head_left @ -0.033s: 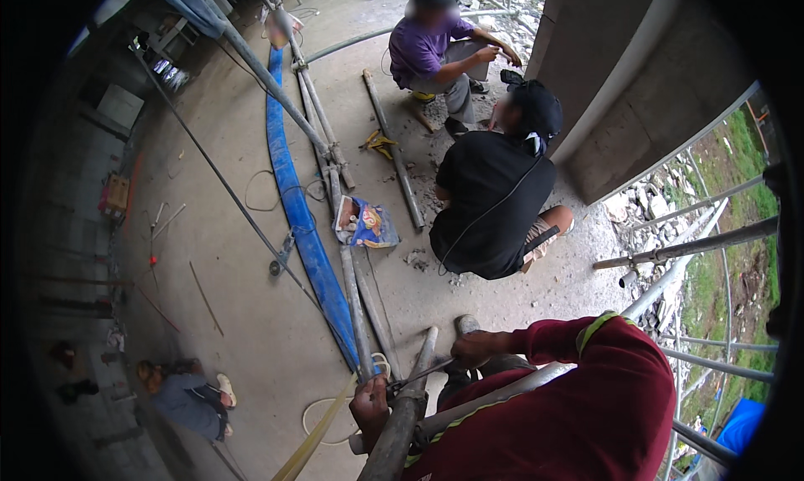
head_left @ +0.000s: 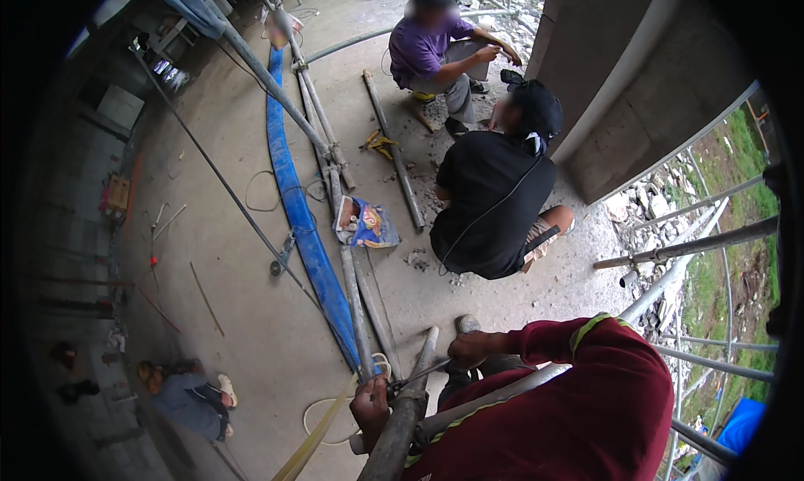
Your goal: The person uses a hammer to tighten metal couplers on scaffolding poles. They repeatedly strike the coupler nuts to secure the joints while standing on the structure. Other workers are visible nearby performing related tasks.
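Note:
My right hand [head_left: 474, 349] is closed round the end of a slim dark metal wrench [head_left: 430, 370], its sleeve dark red with a reflective stripe. The wrench slopes down leftward to a scaffold clamp [head_left: 394, 390] on a grey metal pipe [head_left: 390, 441]. My left hand [head_left: 370, 404] is curled against the clamp, beside the wrench's far end; its fingers are partly hidden. Another scaffold pipe [head_left: 494, 404] crosses beneath my right arm and meets the first near the clamp. Close to my left hand hangs a yellowish strap [head_left: 314, 442].
A person in black [head_left: 494, 200] squats ahead, near another in purple [head_left: 431, 50]. Blue sheeting [head_left: 303, 221], long pipes [head_left: 394, 150], yellow-handled cutters [head_left: 379, 144] and a printed bag [head_left: 368, 225] lie on the concrete. At far left is a person in grey [head_left: 186, 401]. Scaffold rails [head_left: 695, 245] and rubble edge the right.
My right hand, with the wrench's end in it, has shifted very slightly left. My left hand stays at the clamp.

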### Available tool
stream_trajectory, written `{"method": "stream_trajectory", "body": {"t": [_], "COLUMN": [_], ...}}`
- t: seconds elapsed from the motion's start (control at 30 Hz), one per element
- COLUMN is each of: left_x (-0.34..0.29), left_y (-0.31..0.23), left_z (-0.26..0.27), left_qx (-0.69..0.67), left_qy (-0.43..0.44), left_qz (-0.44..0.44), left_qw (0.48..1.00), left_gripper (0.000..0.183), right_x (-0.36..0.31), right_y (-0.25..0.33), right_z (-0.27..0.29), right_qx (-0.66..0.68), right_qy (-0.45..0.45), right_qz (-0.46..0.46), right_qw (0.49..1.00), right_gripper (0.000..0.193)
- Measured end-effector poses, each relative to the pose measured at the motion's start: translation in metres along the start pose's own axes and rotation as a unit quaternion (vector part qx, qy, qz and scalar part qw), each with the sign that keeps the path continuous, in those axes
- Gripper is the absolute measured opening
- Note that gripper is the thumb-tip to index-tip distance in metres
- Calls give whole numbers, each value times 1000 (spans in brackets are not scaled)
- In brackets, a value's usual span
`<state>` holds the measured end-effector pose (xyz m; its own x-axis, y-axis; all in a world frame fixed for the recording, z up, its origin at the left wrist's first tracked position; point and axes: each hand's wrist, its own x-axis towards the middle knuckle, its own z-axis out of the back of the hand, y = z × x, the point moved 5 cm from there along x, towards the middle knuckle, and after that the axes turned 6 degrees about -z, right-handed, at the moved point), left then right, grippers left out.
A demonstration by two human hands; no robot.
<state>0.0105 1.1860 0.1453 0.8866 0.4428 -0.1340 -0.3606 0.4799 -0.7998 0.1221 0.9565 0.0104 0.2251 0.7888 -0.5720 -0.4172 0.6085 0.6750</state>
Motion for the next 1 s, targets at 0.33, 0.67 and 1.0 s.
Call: {"method": "stream_trajectory", "body": {"t": [0.33,0.67,1.0], "left_x": [4,1,1], "left_y": [-5,-1,-1], "left_z": [-2,-2,-4], "left_qx": [30,26,17], "left_qy": [-2,2,-1], "left_qz": [-17,-30,-29], "left_qw": [999,999,999], "left_gripper": [22,24,25], "right_x": [91,99,88], "right_y": [-12,-17,-26], "right_z": [-46,-46,-49], "right_qx": [-8,-18,-19], "right_qy": [-70,-72,-78], "right_qz": [63,46,31], "right_qw": [996,996,996], "right_gripper": [30,27,23]}}
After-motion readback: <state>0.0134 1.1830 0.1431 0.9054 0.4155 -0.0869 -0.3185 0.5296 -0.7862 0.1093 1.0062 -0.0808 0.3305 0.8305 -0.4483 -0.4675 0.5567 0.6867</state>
